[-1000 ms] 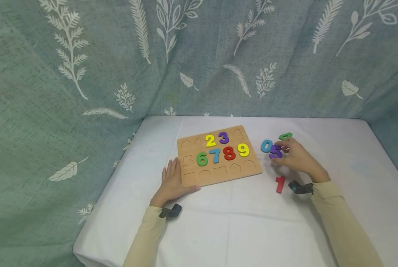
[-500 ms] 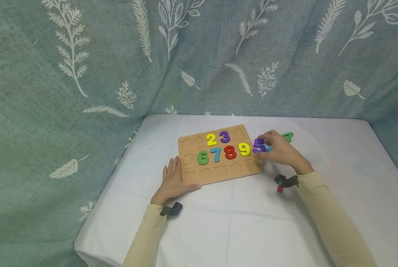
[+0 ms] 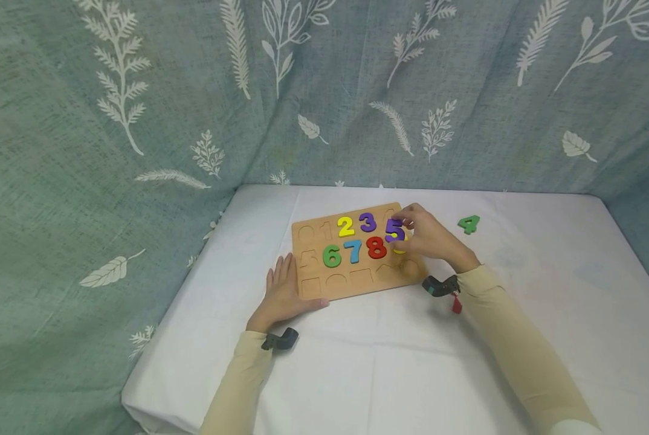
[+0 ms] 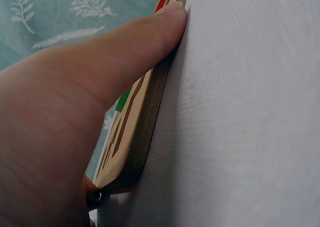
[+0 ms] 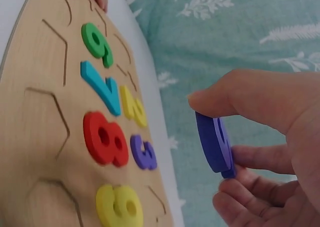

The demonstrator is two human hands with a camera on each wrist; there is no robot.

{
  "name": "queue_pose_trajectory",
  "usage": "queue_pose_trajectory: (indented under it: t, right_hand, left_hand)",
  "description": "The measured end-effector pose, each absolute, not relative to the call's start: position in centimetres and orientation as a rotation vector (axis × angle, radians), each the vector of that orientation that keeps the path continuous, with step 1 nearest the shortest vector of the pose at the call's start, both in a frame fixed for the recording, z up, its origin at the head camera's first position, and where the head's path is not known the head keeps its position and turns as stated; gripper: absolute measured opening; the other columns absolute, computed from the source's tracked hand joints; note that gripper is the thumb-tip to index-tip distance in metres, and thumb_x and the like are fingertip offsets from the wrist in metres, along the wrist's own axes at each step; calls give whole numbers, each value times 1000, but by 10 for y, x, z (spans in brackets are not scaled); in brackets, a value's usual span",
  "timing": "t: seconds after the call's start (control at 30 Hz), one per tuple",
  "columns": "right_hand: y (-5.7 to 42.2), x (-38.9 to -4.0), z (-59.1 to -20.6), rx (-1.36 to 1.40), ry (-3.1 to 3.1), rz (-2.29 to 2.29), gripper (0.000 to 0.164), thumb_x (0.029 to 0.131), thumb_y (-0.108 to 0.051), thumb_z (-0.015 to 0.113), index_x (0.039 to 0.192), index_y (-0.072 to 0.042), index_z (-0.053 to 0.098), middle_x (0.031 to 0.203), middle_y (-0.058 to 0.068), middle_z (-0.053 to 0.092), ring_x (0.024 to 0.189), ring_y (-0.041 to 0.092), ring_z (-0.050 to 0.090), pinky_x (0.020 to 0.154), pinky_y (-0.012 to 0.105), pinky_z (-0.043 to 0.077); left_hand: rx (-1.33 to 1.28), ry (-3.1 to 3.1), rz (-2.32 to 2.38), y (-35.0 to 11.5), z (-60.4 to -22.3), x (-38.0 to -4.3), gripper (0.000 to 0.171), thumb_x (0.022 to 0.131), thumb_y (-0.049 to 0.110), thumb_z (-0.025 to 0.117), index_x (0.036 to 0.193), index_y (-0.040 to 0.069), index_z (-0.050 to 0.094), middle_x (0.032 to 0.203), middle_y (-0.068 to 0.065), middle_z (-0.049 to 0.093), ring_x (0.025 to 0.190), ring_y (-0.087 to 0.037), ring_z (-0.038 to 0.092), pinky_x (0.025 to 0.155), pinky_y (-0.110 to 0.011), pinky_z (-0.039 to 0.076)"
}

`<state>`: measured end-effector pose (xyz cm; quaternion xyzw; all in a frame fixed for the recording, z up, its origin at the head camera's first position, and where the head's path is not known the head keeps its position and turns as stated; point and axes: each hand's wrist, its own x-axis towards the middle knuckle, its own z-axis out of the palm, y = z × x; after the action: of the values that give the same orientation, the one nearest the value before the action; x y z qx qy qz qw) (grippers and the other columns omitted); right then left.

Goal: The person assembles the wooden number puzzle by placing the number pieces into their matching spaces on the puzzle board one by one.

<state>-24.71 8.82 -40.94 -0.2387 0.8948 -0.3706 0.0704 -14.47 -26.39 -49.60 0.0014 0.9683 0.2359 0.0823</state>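
My right hand [image 3: 432, 237] pinches a purple number 5 piece [image 3: 394, 231] between thumb and fingertips, held over the right part of the wooden number puzzle board [image 3: 381, 285]. In the right wrist view the 5 [image 5: 212, 143] is raised off the board, seen nearly edge-on. My left hand [image 3: 282, 301] rests at the board's near left corner, fingers straight along its left side. Its thumb [image 4: 145, 42] lies along the front edge. Set on the board are a yellow 2 [image 3: 345, 226], purple 3 [image 3: 367, 222], green 6 [image 3: 332, 256], blue 7 [image 3: 353, 251], red 8 [image 3: 376, 248] and yellow 9 [image 5: 119, 207].
On the white cloth [image 3: 368, 362] a green 4 [image 3: 469, 224] lies to the right of the board. Partly hidden by the right wrist's camera is a red 1 [image 3: 457, 305]. A leaf-patterned curtain [image 3: 346, 139] hangs behind the table.
My right hand has carried the purple 5 leftward from beside the blue 0 to above the board. The blue 0 is now hidden from the head view. My left hand stays put.
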Motion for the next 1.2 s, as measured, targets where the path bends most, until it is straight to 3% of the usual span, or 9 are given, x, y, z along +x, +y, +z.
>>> queue_pose_trajectory:
  t: [0.47,0.73,1.0,1.2]
  right_hand:
    - [55,-252,-401,-821,2613,-1144,62,87,-27,82,141,-4,61,133,17,51,124,40,54,102,54,53]
    - [41,-256,-403,-876,2619,-1142,57,85,-20,81,137,-3,64,128,18,54,122,42,50,94,50,51]
    - [28,-258,-407,-894,2618,-1143,61,85,-20,82,139,1,61,128,18,53,111,32,58,91,41,57]
    - [19,-259,-408,-925,2617,-1135,62,87,-23,82,140,1,60,129,18,54,112,30,61,96,42,59]
  left_hand:
    - [-9,2890,699,-263,-498,-144,148,67,84,75,167,10,-6,176,-12,-8,163,-32,-15,132,-59,-8]
    - [4,2893,684,-264,-497,-144,150,66,84,75,166,7,-6,176,-14,-8,163,-35,-14,131,-60,-7]
    - [9,2894,682,-265,-499,-143,149,66,85,74,166,8,-4,176,-13,-7,164,-34,-13,131,-60,-7]
    - [13,2898,696,-265,-497,-143,148,66,84,75,167,8,-4,176,-13,-6,164,-34,-12,131,-60,-6]
